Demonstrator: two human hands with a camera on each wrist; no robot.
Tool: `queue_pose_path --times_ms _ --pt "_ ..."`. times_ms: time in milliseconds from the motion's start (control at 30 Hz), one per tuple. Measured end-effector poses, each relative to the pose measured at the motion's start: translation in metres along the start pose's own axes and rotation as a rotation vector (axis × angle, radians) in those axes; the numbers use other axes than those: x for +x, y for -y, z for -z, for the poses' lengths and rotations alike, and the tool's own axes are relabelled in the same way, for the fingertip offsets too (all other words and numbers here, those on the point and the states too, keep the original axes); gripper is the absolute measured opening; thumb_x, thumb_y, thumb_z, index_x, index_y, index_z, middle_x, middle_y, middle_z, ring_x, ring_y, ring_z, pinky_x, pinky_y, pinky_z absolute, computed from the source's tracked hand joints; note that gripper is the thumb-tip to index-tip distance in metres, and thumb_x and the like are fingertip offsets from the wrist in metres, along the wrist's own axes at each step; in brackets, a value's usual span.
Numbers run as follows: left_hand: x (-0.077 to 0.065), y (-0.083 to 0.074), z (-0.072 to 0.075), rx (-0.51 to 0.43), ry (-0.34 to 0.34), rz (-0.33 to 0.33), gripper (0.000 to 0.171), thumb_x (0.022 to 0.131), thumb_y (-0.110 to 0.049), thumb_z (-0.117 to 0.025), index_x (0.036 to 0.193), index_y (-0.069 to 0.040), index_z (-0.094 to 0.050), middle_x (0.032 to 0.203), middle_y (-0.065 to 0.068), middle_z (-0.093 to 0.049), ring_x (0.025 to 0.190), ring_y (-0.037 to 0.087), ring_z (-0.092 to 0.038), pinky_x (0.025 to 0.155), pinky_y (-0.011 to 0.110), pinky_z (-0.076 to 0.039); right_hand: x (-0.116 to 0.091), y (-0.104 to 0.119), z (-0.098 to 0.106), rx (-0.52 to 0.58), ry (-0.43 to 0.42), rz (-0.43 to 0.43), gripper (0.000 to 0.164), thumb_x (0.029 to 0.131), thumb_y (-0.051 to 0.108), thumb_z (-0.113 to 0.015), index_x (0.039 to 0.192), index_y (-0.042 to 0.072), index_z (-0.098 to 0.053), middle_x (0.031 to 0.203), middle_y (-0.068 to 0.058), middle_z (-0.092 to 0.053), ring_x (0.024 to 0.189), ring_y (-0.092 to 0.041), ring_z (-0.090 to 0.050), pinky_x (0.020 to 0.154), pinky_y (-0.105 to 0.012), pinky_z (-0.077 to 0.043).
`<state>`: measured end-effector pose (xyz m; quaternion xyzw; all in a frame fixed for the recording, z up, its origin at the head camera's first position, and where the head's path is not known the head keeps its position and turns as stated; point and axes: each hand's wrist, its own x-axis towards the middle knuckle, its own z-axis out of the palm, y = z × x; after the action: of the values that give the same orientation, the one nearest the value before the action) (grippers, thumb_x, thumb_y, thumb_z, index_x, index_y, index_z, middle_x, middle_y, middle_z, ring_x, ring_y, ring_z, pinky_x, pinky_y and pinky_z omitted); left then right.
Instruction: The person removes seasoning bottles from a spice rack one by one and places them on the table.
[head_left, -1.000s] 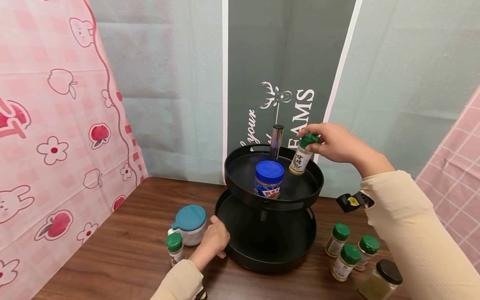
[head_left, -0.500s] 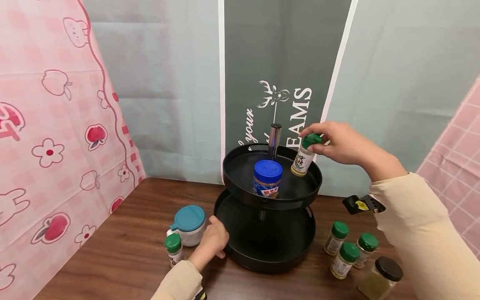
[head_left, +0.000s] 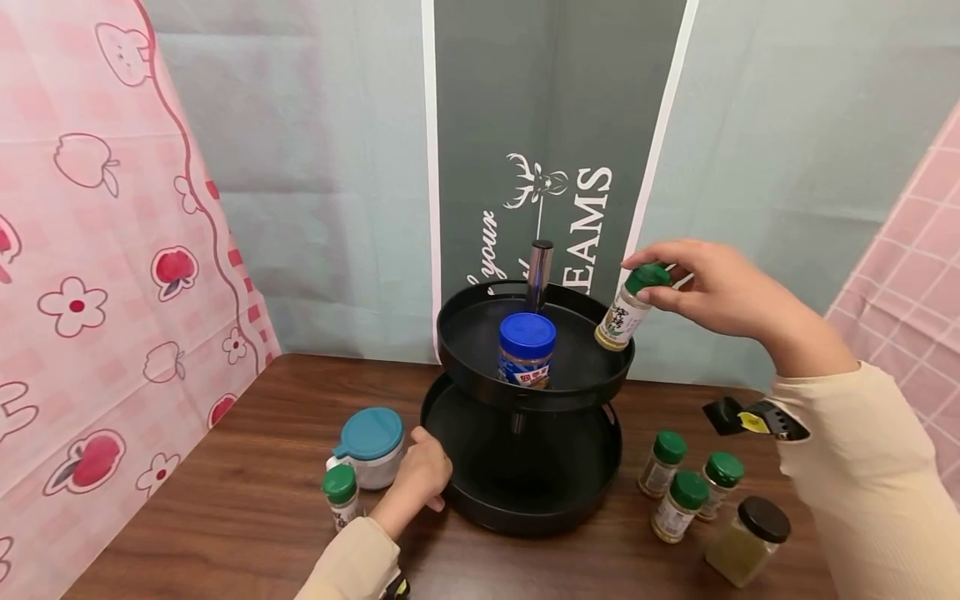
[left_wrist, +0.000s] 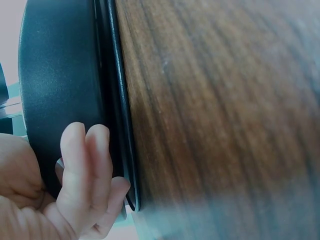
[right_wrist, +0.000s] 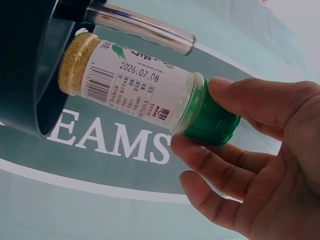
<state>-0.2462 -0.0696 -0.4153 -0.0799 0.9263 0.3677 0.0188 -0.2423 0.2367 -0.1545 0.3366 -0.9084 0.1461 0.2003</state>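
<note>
My right hand (head_left: pixel 720 287) pinches a seasoning shaker bottle (head_left: pixel 621 319) by its green cap (right_wrist: pixel 212 115), thumb on one side and fingers on the other. The bottle leans, its base just inside the right rim of the upper black tray (head_left: pixel 468 367). Yellowish powder (right_wrist: pixel 76 67) shows at its bottom end. A blue-lidded jar (head_left: pixel 527 346) stands on the same tray, in front of the metal post (head_left: pixel 538 275). At the lower tray (head_left: pixel 517 517), my left hand (head_left: pixel 423 473) grips the left rim, with fingers (left_wrist: pixel 75 165) along the outer wall; its thumb is hidden.
Left of the trays stand a teal-lidded container (head_left: pixel 372 450) and another green-capped bottle (head_left: pixel 341 496). Several more shakers (head_left: pixel 675 508) and a black-lidded square jar (head_left: pixel 748 542) stand on the wooden table (head_left: pixel 247 500) at right. A cloth backdrop (head_left: pixel 352 183) hangs behind.
My right hand has moved the seasoning bottle to the right, from above the upper tray's floor to its right rim, and it tilts more. The left hand stays on the lower rim.
</note>
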Motion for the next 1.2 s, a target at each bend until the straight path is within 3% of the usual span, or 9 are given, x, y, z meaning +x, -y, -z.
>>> queue_pose_path --times_ms 167,400,833,1200 --pt "0.000 -0.002 0.001 0.010 0.002 -0.004 0.038 0.082 0.001 -0.050 0.112 0.011 -0.028 0.038 0.010 -0.048 0.031 0.022 -0.051 0.052 0.038 -0.049 -0.010 -0.001 0.004 -0.022 -0.052 0.005 0.035 0.079 0.002 -0.071 0.112 0.010 -0.063 0.095 -0.003 -0.062 0.078 -0.022 -0.063 0.062 -0.027 -0.048" --pt "0.000 -0.002 0.000 0.017 0.002 0.002 0.036 0.082 0.000 -0.050 0.110 0.010 -0.029 0.038 0.010 -0.048 0.032 0.024 -0.051 0.051 0.039 -0.049 -0.026 -0.003 0.007 -0.053 -0.092 0.043 0.036 0.077 0.001 -0.073 0.110 0.012 -0.063 0.093 0.002 -0.061 0.075 -0.004 -0.058 0.066 -0.011 -0.044" --pt "0.000 -0.002 0.000 0.001 0.008 -0.008 0.037 0.082 0.000 -0.049 0.110 0.010 -0.028 0.038 0.010 -0.048 0.031 0.022 -0.051 0.050 0.037 -0.049 -0.051 -0.001 0.000 -0.053 -0.125 0.085 0.037 0.075 0.002 -0.075 0.108 0.014 -0.064 0.089 0.009 -0.058 0.077 -0.002 -0.055 0.067 -0.011 -0.044" --pt "-0.001 -0.001 0.000 -0.013 0.005 -0.010 0.038 0.082 0.001 -0.050 0.112 0.011 -0.028 0.039 0.011 -0.048 0.030 0.022 -0.051 0.047 0.037 -0.049 -0.063 0.000 -0.001 -0.079 -0.092 0.135 0.040 0.074 0.003 -0.076 0.109 0.017 -0.062 0.090 0.013 -0.057 0.076 -0.001 -0.055 0.067 -0.012 -0.044"
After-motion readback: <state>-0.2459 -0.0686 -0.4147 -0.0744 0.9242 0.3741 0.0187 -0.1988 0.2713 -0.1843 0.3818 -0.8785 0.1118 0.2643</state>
